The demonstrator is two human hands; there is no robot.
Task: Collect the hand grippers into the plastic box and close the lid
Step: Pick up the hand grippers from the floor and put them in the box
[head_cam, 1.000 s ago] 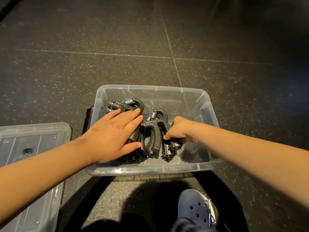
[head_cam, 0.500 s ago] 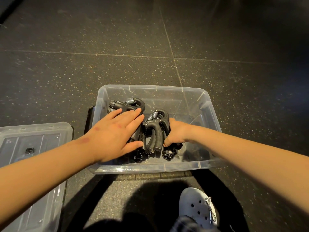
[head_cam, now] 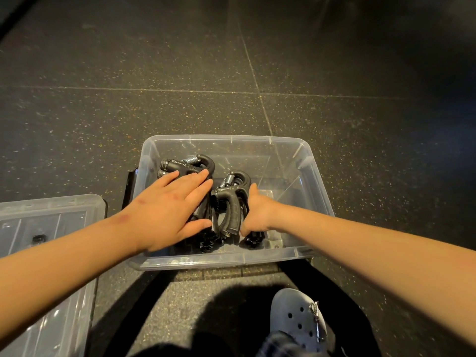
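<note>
A clear plastic box [head_cam: 315, 181] stands open on the dark floor. Several black hand grippers lie bunched in its left half: one at the far left [head_cam: 189, 164], another upright in the middle [head_cam: 233, 204]. My left hand [head_cam: 167, 212] rests flat on the left grippers with straight fingers. My right hand [head_cam: 257, 211] is pressed against the right side of the bunch, thumb up, with its fingers curled around a gripper handle; the fingertips are mostly hidden. The box's clear lid [head_cam: 51, 210] lies on the floor to the left.
A grey clog shoe [head_cam: 298, 318] stands just in front of the box, beside a dark shadow. A thin black object [head_cam: 128, 186] pokes out behind the box's left wall. Speckled dark floor tiles [head_cam: 257, 60] stretch beyond the box.
My right hand has slid left inside the box, bringing its gripper tight against the others. My left hand has stayed flat on the pile.
</note>
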